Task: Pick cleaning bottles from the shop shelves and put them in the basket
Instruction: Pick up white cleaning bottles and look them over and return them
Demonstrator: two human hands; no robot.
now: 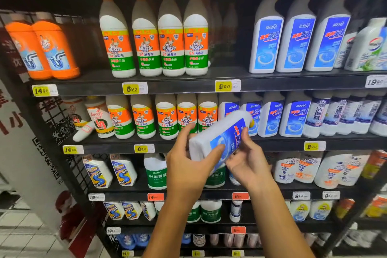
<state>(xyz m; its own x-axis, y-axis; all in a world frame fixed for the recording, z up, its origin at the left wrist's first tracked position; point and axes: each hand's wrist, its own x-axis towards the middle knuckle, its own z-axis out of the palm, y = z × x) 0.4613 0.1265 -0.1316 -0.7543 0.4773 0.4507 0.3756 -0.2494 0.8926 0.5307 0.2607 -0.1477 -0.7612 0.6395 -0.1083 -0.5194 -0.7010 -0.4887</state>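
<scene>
In the head view, both hands grasped a white toilet-cleaner bottle (219, 138) with a blue label, tilted in front of the dark shelves (188, 86). The left hand (188, 163) gripped its base, while the right hand (247, 157) held its label side.

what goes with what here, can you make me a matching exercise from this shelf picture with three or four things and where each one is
Things:
1. tilted blue-label bottle
2. orange bottles
3. fallen white bottle
4. green-label jug

Places:
A. top shelf, far left
B. lying at the left end of the second shelf
C. held in both hands
D. third shelf, left of the left hand

Pairs: 1-C, 2-A, 3-B, 4-D
</scene>
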